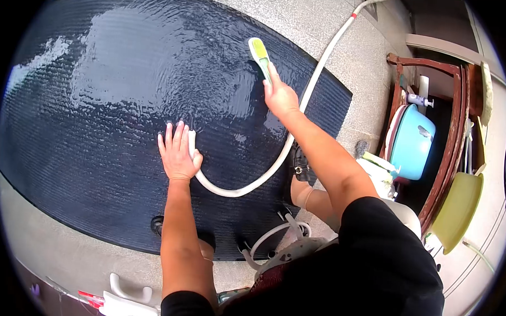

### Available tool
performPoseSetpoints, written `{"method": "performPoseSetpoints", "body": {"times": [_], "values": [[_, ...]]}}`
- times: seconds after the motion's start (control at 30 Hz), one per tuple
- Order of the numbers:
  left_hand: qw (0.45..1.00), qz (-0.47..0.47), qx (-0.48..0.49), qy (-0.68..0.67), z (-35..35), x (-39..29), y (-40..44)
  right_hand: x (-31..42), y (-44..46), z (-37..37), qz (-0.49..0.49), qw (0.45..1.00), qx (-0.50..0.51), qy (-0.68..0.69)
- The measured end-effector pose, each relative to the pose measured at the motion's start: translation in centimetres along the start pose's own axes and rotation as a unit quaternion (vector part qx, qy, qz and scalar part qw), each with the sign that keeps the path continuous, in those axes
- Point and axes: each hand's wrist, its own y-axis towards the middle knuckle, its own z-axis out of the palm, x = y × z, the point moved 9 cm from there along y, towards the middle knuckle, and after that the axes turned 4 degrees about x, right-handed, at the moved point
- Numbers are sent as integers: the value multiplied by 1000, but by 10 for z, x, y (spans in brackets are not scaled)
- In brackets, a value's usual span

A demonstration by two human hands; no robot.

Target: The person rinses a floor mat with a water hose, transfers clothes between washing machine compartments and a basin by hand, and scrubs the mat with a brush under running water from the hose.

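A dark ribbed mat point(112, 192) lies on the floor with water over much of it. My left hand point(178, 154) rests on the mat, its fingers stretched out. Its thumb lies across a white hose point(235, 192), pinning it against the hand near the open end, where water spreads. In my right hand point(280, 97) is the handle of a scrubbing brush point(259, 48), white and green. Its yellow-green bristle side faces up, above the wet mat. From my left hand the hose curves round and runs away past my right wrist.
On the right stands a reddish-brown wooden rack point(441, 189) with a blue basin point(414, 142), a pump bottle point(419, 100) and a yellow-green basin point(457, 212) by it. My shoe point(300, 165) is at the mat's edge, near a stool leg point(273, 231). Speckled floor point(345, 61) surrounds the mat.
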Motion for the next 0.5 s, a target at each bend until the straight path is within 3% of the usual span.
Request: {"method": "performPoseSetpoints", "body": {"times": [0.07, 0.13, 0.27, 0.4, 0.5], "values": [[1000, -5, 6, -4, -1, 0, 1, -67, -12, -7, 61, 998, -5, -24], [1000, -11, 7, -13, -3, 1, 2, -88, -21, -16, 88, 995, -39, 7], [1000, -17, 10, -21, -2, 1, 0, -16, 21, 10, 88, 976, -164, 110], [999, -14, 9, -28, -4, 1, 3, 115, 103, 4, -23, 995, -28, 96], [999, -16, 10, -30, -4, 1, 3, 149, 142, -14, -105, 992, 17, 72]]}}
